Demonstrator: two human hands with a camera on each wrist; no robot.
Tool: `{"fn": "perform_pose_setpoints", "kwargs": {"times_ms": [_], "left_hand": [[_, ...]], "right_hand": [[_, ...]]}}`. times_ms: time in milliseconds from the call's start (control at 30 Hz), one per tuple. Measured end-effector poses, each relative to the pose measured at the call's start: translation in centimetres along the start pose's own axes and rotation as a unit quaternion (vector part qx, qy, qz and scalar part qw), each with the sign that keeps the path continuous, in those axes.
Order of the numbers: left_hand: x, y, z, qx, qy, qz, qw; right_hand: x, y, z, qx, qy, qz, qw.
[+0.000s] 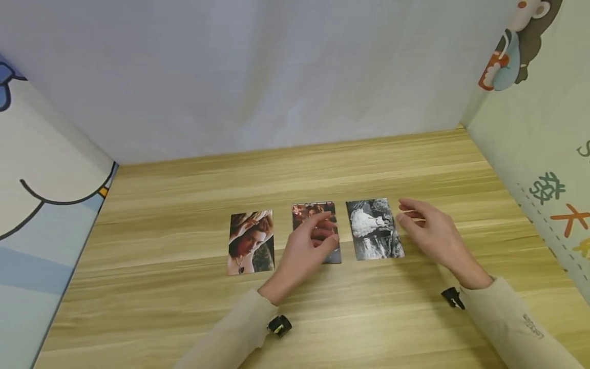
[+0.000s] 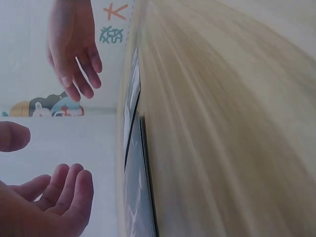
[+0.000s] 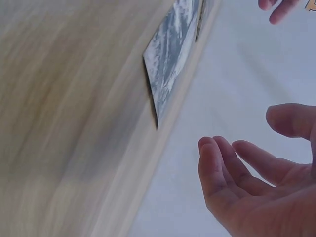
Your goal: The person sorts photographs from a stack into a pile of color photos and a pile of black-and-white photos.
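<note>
The middle rectangular colour photo print [image 1: 318,230], glossy and dark-toned with a reddish figure on it, lies flat a little below the centre of the head view, its long axis running away from the person toward the back wall. The left hand [image 1: 308,243] hovers right over its lower half and hides much of it; the fingers are loosely spread and gently bent, and the left wrist view shows them relaxed [image 2: 69,190] in the air with nothing between them and the thumb, clear of the print's surface. So the print lies directly under and just ahead of the left fingertips, and this hand is plainly the nearer one.

Just to the right in the frame lies a black-and-white rectangular photo print [image 1: 374,229] showing a figure in a pale dress, its long axis parallel to the first. The right hand [image 1: 430,230] hangs beside its right edge, fingers extended and slack, holding nothing; the right wrist view shows the same unclenched fingers [image 3: 232,168] off the table.

Left of centre is a third rectangular colour photo print [image 1: 251,242], a reddish-brown portrait, apart from both hands. All three rest in a row on the light wood-grain tabletop [image 1: 184,307], which is enclosed by white and cartoon-printed panels [image 1: 530,128]
</note>
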State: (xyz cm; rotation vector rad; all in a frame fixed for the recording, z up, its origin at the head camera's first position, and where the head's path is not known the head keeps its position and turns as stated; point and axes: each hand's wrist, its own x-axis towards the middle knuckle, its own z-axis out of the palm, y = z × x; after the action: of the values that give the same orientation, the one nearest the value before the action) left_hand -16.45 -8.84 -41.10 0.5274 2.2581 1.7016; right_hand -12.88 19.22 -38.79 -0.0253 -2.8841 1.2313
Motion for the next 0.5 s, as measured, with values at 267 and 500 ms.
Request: {"fn": "perform_pose_setpoints", "kwargs": {"times_ms": [267,500], "left_hand": [[-1.3,-0.4,-1.8,0.039,0.053,0.027,0.9974],[-1.9,-0.7,-3.2,0.077,0.091,0.032,0.9924]], "right_hand": [[-0.4,-0.5,0.2,0.026,0.011,0.008,1.000],[-0.5,-1.1,0.8,0.046,0.025,0.003,0.999]]}}
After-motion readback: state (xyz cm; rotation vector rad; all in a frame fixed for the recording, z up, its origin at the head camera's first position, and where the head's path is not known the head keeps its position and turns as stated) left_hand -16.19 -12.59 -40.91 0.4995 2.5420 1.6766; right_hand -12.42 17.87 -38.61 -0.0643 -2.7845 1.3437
